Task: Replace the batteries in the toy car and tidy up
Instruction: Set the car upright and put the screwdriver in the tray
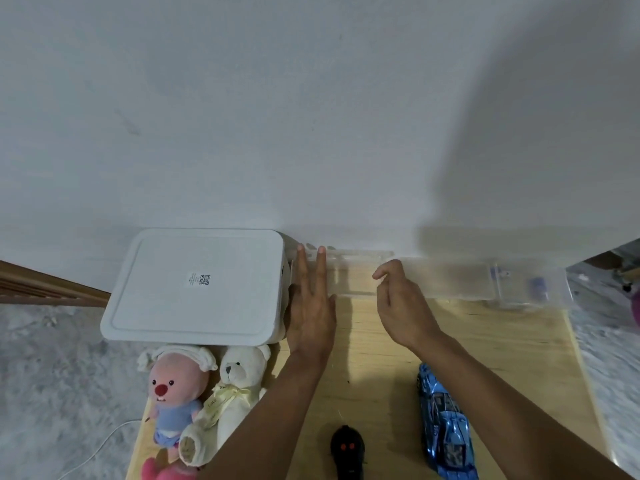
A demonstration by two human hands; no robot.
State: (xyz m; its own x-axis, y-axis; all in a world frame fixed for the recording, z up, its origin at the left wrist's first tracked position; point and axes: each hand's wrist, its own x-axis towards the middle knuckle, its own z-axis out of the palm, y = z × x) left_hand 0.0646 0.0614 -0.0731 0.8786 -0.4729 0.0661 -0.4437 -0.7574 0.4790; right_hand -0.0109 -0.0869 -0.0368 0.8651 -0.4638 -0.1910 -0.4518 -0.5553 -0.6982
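Observation:
A shiny blue toy car [441, 420] lies on the wooden board near my right forearm. A black remote control [347, 452] sits at the bottom centre. Along the wall stands a long clear plastic case [450, 278]; small bluish items show blurred in its right end. My left hand [311, 299] lies flat with fingers extended against the left end of that case, beside the white bin. My right hand [401, 299] hovers at the case's middle, its fingers curled on the upper edge. Whether it grips the case is unclear through the blur.
A white lidded storage bin [197, 285] stands at the left against the wall. Two plush toys, a pink one [176, 389] and a cream bear [235, 386], lie in front of it. Grey carpet [52, 375] surrounds the wooden board [502, 358]. A white cable [104, 445] runs at lower left.

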